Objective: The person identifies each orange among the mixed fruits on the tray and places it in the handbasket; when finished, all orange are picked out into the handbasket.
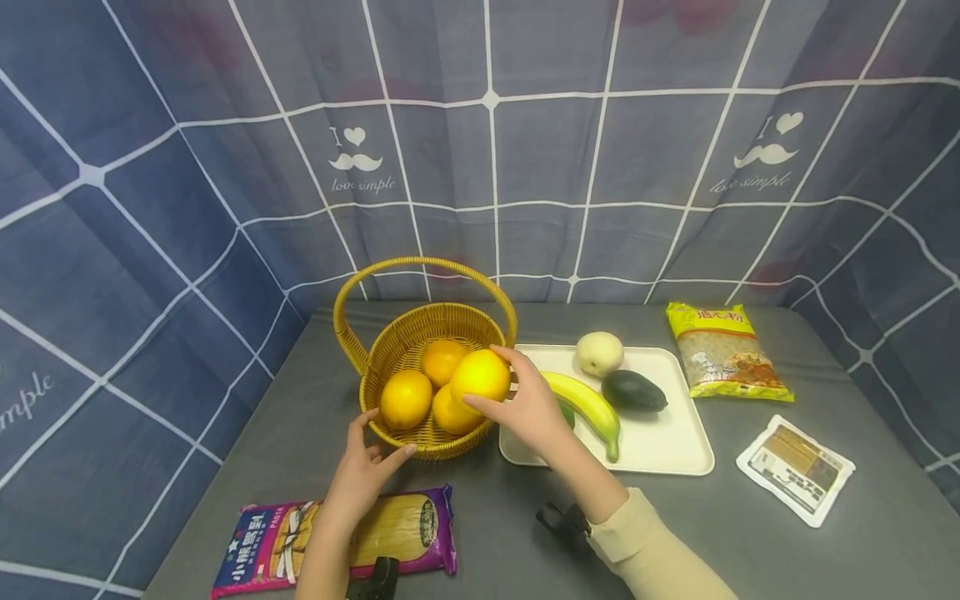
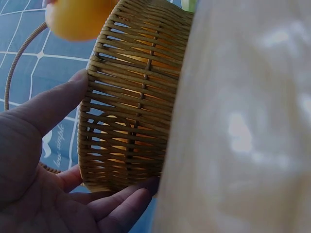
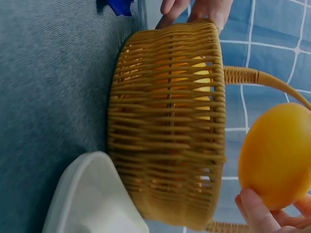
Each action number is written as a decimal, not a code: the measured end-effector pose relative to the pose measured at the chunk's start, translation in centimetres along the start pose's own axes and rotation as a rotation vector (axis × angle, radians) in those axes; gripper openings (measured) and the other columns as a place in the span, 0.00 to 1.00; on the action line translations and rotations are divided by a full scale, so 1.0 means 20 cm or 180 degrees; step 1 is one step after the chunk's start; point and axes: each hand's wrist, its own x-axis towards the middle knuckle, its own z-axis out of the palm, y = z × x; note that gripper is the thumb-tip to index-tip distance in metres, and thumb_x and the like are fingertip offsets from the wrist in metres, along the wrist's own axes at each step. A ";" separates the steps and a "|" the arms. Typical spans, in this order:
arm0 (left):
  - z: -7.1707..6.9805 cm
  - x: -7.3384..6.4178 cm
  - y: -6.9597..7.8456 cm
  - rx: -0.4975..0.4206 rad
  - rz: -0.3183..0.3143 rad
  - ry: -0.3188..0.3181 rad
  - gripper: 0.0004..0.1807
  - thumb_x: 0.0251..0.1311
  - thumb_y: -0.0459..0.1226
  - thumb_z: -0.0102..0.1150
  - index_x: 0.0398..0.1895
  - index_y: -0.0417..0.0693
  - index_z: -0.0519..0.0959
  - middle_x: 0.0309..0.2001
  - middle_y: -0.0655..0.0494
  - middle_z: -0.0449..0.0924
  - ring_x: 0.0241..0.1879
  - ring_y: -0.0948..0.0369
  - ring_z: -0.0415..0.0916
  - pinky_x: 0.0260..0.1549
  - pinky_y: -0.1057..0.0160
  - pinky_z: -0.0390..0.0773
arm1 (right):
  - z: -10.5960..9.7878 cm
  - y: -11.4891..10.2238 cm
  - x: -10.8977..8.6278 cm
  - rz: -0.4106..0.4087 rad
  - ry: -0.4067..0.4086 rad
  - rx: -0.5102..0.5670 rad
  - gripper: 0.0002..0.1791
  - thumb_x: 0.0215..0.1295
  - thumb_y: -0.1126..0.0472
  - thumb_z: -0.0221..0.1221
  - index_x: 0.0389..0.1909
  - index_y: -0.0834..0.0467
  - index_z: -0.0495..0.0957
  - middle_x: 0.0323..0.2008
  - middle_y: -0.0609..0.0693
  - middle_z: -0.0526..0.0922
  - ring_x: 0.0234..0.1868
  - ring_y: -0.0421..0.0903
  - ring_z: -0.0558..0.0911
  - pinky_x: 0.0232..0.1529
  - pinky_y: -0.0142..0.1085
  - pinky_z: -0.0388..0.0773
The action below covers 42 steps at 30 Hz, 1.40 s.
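Note:
A wicker basket point(image 1: 438, 450) with a tall arched handle stands on the grey table. Inside it lie several oranges, one of them the orange point(image 1: 406, 398) at the left. My right hand point(image 1: 537, 410) holds another orange point(image 1: 480, 375) between thumb and fingers, above the basket's right side. The right wrist view shows this held orange point(image 3: 277, 155) higher than the rim. At the basket's near left side, my left hand point(image 1: 360, 475) grips the wickerwork, thumb point(image 2: 73, 87) at the rim and fingers around the side.
Right of the basket, a white tray point(image 1: 686, 446) carries a banana point(image 1: 592, 408), a dark eggplant-like vegetable point(image 1: 633, 391), a pale round fruit point(image 1: 599, 353) and something green, partly hidden. A pasta pack point(image 1: 401, 529) lies under my left forearm. A yellow bag point(image 1: 727, 350) and a white-edged packet point(image 1: 797, 468) lie farther right.

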 end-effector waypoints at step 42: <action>0.01 0.00 0.02 0.0095 -0.0088 -0.0003 0.49 0.60 0.51 0.63 0.74 0.53 0.42 0.74 0.35 0.36 0.65 0.33 0.57 0.56 0.35 0.65 | 0.33 0.05 0.26 -0.0518 -0.0366 -0.0894 0.48 0.50 0.40 0.70 0.70 0.53 0.62 0.65 0.53 0.68 0.59 0.50 0.73 0.55 0.46 0.74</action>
